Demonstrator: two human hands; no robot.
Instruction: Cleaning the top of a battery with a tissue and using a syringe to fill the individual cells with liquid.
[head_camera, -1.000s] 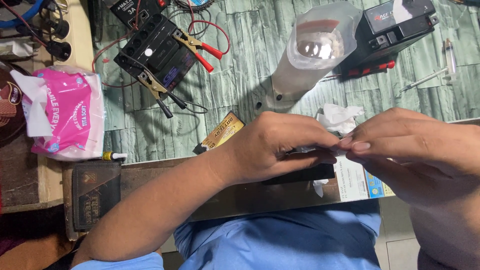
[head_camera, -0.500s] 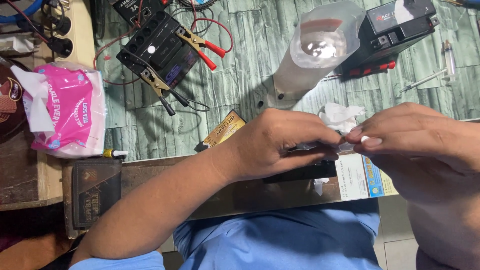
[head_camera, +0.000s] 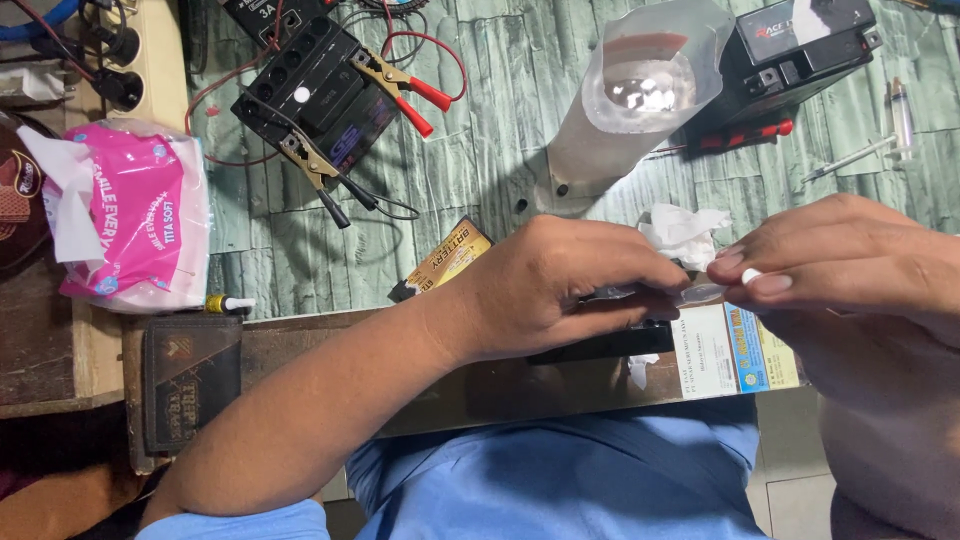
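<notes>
My left hand (head_camera: 560, 290) is closed around a small clear plastic tube (head_camera: 695, 293), whose tip sticks out to the right past my fingers. My right hand (head_camera: 850, 265) sits just to the right of that tip and pinches a tiny white cap (head_camera: 751, 275) between thumb and fingers. Both hands hover over a flat black object (head_camera: 600, 345) and a printed white paper label (head_camera: 705, 350) at the near edge of the bench. A crumpled white tissue (head_camera: 682, 230) lies just behind my fingertips.
A black battery (head_camera: 305, 100) with a red clamp (head_camera: 415, 100) clipped on sits at the back left. A clear liquid-filled bag (head_camera: 640, 95), a second black battery (head_camera: 795, 50) and a syringe (head_camera: 900, 110) sit at the back right. A pink tissue pack (head_camera: 130, 220), brown wallet (head_camera: 190, 380) and yellow-black box (head_camera: 447, 262) lie left.
My right hand has drawn a little to the right, away from my left hand. The white cap now shows between its fingers, and the tube's clear tip is exposed.
</notes>
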